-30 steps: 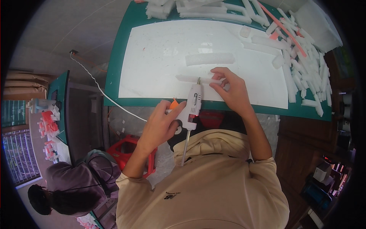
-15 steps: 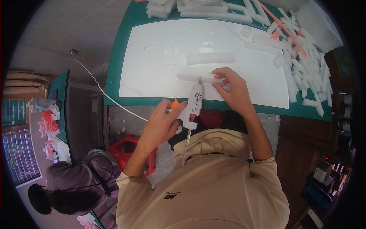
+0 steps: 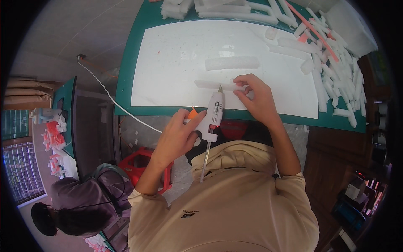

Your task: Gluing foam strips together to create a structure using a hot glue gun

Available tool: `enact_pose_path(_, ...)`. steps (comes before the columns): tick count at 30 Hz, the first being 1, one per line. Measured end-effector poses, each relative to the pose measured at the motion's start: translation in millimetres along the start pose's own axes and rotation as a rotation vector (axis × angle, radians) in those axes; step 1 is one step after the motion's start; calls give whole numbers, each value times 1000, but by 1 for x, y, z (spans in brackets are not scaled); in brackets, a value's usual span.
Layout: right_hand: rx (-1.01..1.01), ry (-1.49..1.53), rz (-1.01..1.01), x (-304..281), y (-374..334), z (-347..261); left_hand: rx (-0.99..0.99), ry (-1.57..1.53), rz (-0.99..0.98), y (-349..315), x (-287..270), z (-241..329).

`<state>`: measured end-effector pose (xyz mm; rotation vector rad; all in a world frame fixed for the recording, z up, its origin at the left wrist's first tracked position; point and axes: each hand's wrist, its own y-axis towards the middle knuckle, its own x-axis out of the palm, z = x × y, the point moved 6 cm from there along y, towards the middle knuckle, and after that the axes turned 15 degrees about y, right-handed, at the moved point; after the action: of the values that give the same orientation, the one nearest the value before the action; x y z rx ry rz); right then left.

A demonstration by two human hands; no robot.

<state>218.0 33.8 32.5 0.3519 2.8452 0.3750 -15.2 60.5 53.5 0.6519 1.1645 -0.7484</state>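
Observation:
My left hand (image 3: 180, 134) is wrapped round the handle of a white hot glue gun (image 3: 214, 113) with an orange trigger. A long glue stick (image 3: 205, 161) sticks out of its back end toward my shirt. The gun's metal nozzle (image 3: 220, 89) is at a thin strip of white foam (image 3: 205, 84) on the white board. My right hand (image 3: 256, 94) pinches the right end of that strip between thumb and fingers. Just beyond it lies a second, wider white foam piece (image 3: 232, 63), touched by neither hand.
A white board (image 3: 168, 59) covers much of the green table (image 3: 126, 84). Foam offcuts (image 3: 336, 84) pile up along the right side, with foam blocks (image 3: 235, 10) at the far edge. A white cord (image 3: 109, 95) hangs at left, near a red stool (image 3: 138, 164) and another person (image 3: 92, 193).
Almost nothing differs. Both hands, the glue gun and the foam strip keep their places.

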Motion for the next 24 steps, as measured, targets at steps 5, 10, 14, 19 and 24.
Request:
enact_pose_path(5,-2,-17,-11,1,1,-2,-18,-4,-8,0,-4,2)
enact_pose_path(10,-16,-10,-9,1,1,-5,-20,-5,-27,1,-6,2)
enact_pose_path(14,-4,-16,-13,1,1,-4,-25,-11,-37,3,-10,3)
enact_pose_path(19,-13,-6,-12,2,0,-4,-37,-35,-70,6,-14,3)
enact_pose_path(24,-22,-7,-15,2,1,-5,-38,-54,-86,9,-18,3)
